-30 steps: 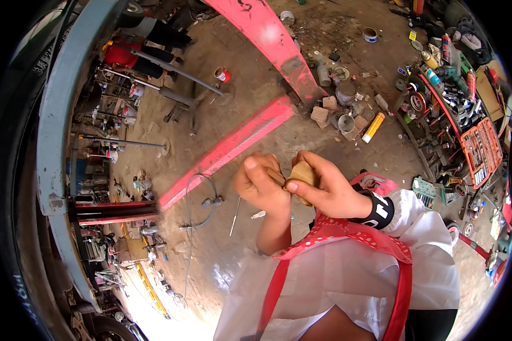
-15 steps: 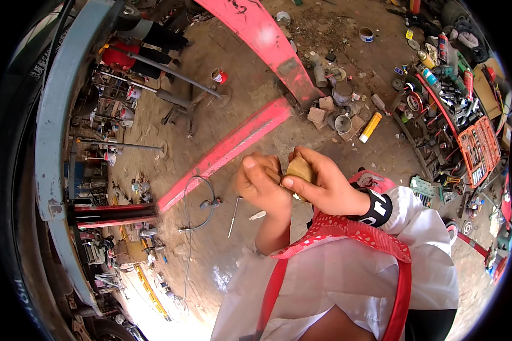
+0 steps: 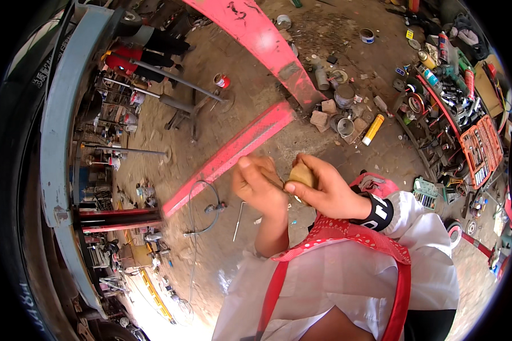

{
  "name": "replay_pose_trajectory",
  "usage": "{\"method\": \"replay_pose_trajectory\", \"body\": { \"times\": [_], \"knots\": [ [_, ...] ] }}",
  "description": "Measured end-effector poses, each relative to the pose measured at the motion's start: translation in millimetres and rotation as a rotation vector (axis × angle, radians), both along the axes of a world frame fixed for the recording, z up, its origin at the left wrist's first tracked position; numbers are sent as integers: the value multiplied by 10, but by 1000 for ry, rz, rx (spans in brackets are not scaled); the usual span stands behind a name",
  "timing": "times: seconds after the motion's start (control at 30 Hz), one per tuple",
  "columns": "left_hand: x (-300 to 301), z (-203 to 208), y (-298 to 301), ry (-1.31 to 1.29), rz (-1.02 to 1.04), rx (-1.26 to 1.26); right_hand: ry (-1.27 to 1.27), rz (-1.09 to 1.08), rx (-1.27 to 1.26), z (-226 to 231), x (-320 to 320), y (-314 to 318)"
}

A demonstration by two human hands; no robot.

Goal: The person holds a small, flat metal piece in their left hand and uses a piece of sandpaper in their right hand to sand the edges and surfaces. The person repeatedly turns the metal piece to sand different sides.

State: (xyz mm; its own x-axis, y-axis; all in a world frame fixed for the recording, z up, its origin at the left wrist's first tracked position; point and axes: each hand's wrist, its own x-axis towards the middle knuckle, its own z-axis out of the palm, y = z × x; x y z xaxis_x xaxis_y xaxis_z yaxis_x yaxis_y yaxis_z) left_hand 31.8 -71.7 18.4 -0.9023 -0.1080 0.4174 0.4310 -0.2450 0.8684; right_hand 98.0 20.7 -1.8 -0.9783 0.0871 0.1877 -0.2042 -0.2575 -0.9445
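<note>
In front of my chest, my right hand (image 3: 331, 192) grips a tan, rounded piece (image 3: 303, 175) between thumb and curled fingers. Its kind is not clear, and my palm covers part of it. Just to its left is my left hand (image 3: 260, 183), the fingers curled in and the thumb pressed against them. Whatever that hand may pinch is hidden or too small to name. A narrow gap shows between the two hands at the top, while they come close lower down.
A red steel lift arm (image 3: 233, 153) crosses the floor beyond my hands, near a looped grey cable (image 3: 194, 230). At right are a yellow tube (image 3: 372, 129), an orange socket set (image 3: 479, 152) and crowded tools. A person in red (image 3: 122, 61) is at far left.
My left hand has drawn slightly away from the tan piece, widening the gap at the top. My right hand keeps its hold. The view has shifted slightly.
</note>
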Motion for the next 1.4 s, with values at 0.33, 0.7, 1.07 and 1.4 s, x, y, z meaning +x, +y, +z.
{"method": "replay_pose_trajectory", "body": {
  "times": [0.33, 0.7, 1.07, 1.4],
  "knots": [
    [64, -23, 21, -16, 43, -73, 15, -2, 30, -49, -20, 2],
    [16, -22, -21, -152, -219, 120, -158, 308, -569, -272, -87, 49],
    [58, -101, -120, -163, -239, 8, -262, 795, -1431, -369, -94, 43],
    [40, -221, -259, -151, -164, -115, -272, 644, -1140, -302, -76, -42]
  ]
}}
